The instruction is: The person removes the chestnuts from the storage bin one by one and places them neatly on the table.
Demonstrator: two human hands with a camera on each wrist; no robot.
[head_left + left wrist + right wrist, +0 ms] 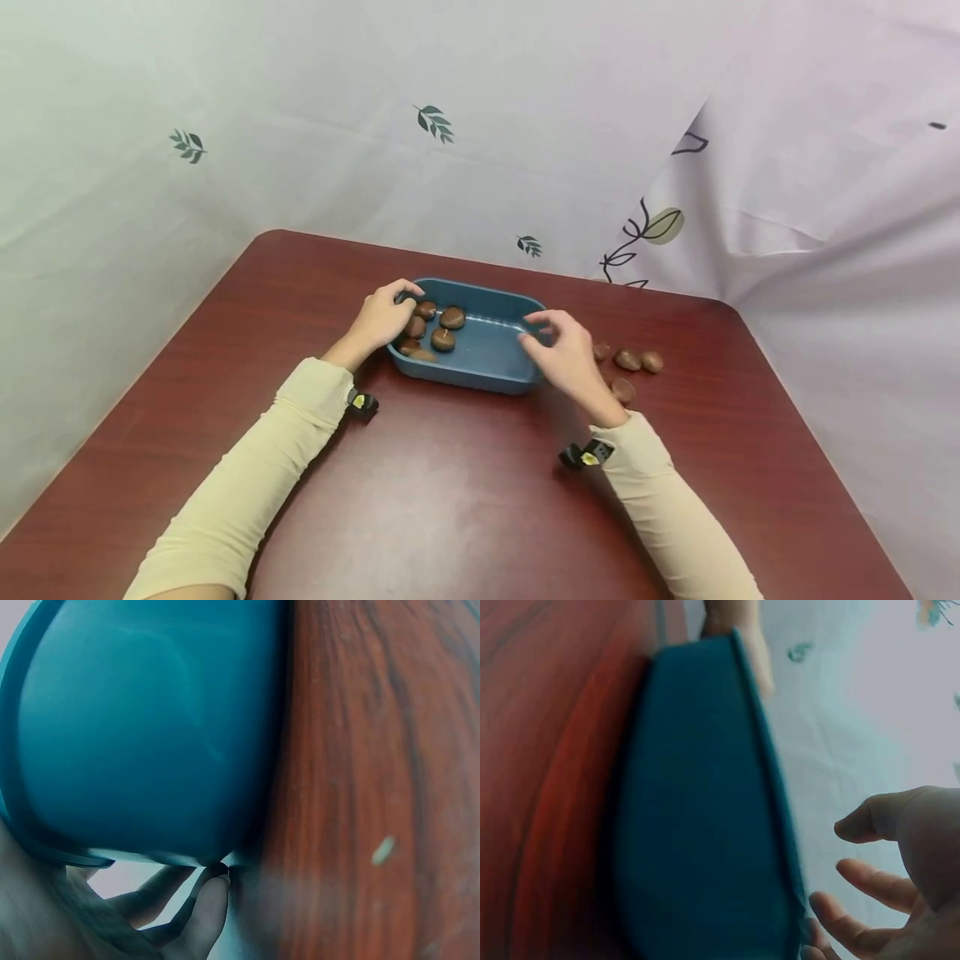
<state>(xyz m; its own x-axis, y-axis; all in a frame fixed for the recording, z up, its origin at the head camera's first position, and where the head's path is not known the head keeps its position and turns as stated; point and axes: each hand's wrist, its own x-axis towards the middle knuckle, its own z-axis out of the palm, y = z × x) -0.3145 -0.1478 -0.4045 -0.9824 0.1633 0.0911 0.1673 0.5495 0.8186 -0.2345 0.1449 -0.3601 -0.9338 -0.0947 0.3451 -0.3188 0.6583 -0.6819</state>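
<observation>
L hand (382,318) had fingers clamped on 9 o'clock end of blue oblong plastic tray (491,346), on red-brown wood tbl (457,492); rounded brown chestnuts (443,339) lay inside. R hand (564,354), fingers apart, hung nr 3 o'clock rim.

Table (480,492): red-brown, rounded far corners. Tray (491,346): blue, oblong, near the far edge. Chestnuts (442,339): brown, several, grouped at the tray's left end. Loose chestnuts (627,359): four visible, on the table right of the tray. Left hand (381,318): grips the tray's left end. Right hand (566,354): over the tray's right end, thumb and fingers apart. Sleeves (247,475): two, pale yellow. Wrist cameras (363,406): two, black. Backdrop (315,83): whitish cloth, leaf prints.
</observation>
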